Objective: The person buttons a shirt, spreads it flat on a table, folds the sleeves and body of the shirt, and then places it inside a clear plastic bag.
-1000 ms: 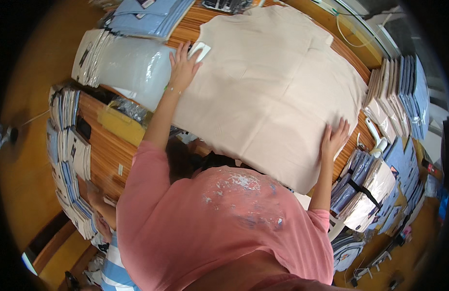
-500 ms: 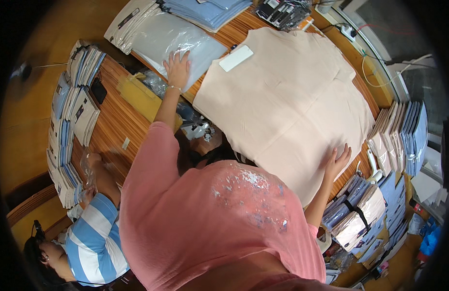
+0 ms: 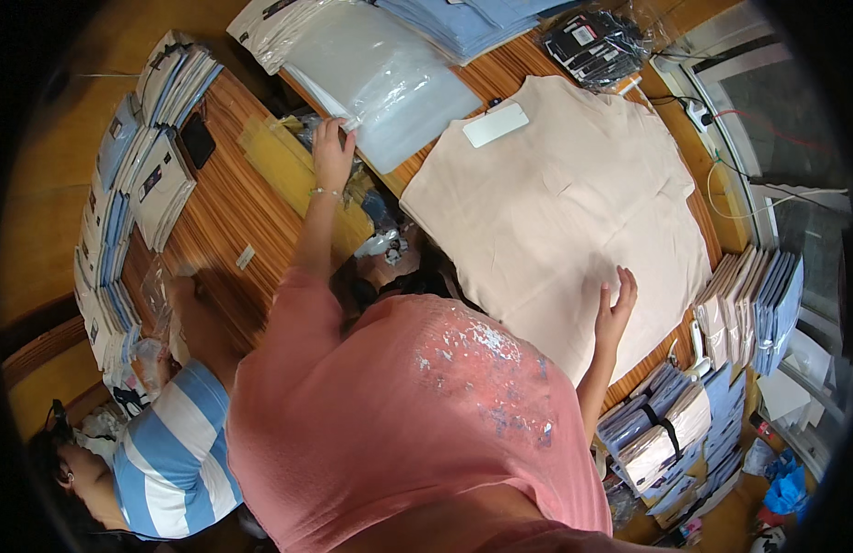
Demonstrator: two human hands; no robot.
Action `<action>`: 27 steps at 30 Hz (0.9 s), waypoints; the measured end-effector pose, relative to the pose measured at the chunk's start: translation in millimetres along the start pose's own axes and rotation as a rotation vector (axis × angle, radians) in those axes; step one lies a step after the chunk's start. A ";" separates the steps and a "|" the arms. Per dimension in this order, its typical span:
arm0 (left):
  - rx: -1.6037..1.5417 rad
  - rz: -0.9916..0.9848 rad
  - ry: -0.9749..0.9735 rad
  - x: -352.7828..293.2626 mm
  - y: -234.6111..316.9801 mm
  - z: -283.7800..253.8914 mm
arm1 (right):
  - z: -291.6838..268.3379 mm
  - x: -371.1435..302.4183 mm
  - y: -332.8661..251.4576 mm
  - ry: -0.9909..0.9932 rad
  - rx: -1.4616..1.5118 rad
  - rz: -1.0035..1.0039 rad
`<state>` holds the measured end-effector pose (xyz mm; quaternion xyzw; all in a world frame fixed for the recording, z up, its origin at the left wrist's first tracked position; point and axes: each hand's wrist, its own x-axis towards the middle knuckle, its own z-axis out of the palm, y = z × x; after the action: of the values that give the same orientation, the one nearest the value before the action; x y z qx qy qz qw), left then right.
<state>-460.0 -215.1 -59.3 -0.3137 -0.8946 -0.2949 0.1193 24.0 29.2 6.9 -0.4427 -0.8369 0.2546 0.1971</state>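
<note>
Beige garment (image 3: 565, 207) is lying flat on the wood-grained counter (image 3: 502, 71), its body spread wide, with a white slab (image 3: 497, 125) resting near its upper left edge. Laying out is looking finished, as far as I can judge; the cloth is showing faint creases but is neither folded over nor bagged as yet. Over its lower right part, the right hand (image 3: 615, 309) is holding its fingers loosely curved and apart; whether they are touching the cloth, I cannot tell. Well to the left, the left hand (image 3: 333, 158) is sitting at the near edge of the clear bags (image 3: 385, 83), fingers bent; whether they are pinching a bag is unclear. Blue folded garments (image 3: 468, 23) are lying beyond the bags, and a strapped bundle (image 3: 648, 433) is sitting to the right.
</note>
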 end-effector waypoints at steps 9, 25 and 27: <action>0.064 0.072 -0.434 70.3 -9.3 -15.8 | 34.1 26.4 -45.7 -0.217 0.113 -0.035; -0.405 0.999 0.150 69.6 236.0 -153.2 | 27.3 79.9 -233.7 0.142 0.360 -0.475; -0.483 1.239 0.101 56.2 274.2 -135.6 | 32.3 73.8 -213.5 -0.010 0.650 -0.337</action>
<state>-326.5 -96.7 195.5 -0.7735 -0.4509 -0.3783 0.2350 -169.8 -19.1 117.3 -0.2117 -0.7743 0.4736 0.3624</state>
